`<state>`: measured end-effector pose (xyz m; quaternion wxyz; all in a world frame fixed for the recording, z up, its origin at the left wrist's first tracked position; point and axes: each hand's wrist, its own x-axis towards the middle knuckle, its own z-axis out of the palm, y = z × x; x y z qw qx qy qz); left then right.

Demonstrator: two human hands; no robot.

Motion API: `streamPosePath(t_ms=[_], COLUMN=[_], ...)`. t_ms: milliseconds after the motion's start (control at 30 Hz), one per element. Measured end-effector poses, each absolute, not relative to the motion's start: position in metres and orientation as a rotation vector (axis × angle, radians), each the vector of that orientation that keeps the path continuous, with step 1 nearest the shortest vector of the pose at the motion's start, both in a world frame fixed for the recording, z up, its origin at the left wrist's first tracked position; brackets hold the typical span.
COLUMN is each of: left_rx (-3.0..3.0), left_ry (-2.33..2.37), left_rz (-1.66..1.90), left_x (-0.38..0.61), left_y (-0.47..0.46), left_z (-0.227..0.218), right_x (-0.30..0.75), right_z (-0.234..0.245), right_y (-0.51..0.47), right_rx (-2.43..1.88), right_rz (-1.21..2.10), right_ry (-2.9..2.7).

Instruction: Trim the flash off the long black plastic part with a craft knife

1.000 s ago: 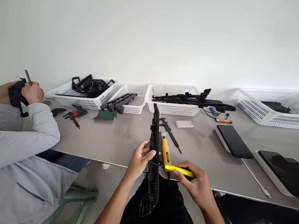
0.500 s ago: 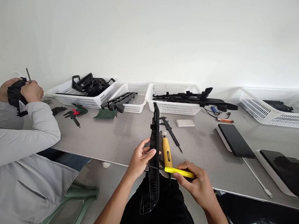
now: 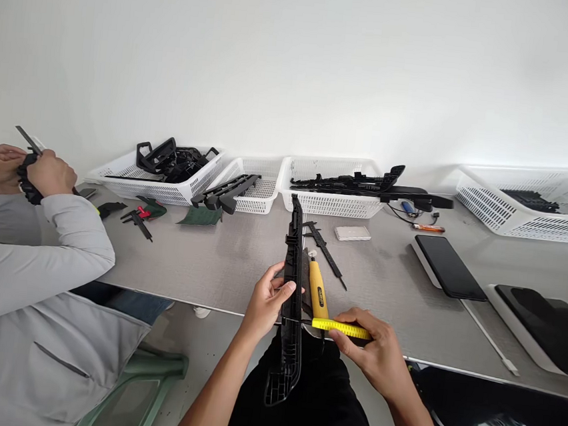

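Note:
My left hand (image 3: 266,304) grips a long black plastic part (image 3: 293,287) at its middle. The part lies lengthwise over the grey table's (image 3: 239,262) front edge, its near end hanging above my lap. My right hand (image 3: 375,350) is closed on a yellow-handled knife (image 3: 340,327), whose thin blade touches the part's right side just below my left thumb. A second yellow-handled tool (image 3: 317,295) lies on the table right beside the part. A black caliper (image 3: 325,252) lies just behind it.
Several white baskets (image 3: 332,205) holding black parts line the back wall. Phones (image 3: 448,266) and a tablet (image 3: 544,326) lie at the right. At the left a person in a grey sleeve (image 3: 33,262) works a black part with a tool.
My hands and the black part have hardly moved. The person at the left has turned their part and swung their tool from upright to pointing left.

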<state>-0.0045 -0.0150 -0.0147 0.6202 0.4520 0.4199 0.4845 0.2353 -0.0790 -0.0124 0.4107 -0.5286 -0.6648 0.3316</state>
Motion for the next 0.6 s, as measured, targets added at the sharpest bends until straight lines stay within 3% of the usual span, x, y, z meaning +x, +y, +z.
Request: streamPosePath(t_ms=[600], left_rx=[0.983], left_ry=[0.940], left_rz=[1.076], left_x=[-0.005], left_y=[-0.016], left_z=[-0.007], right_x=[0.252], right_z=[-0.017], right_y=[-0.108], right_rx=[-1.397], right_rz=[0.778], right_ry=[-1.686])
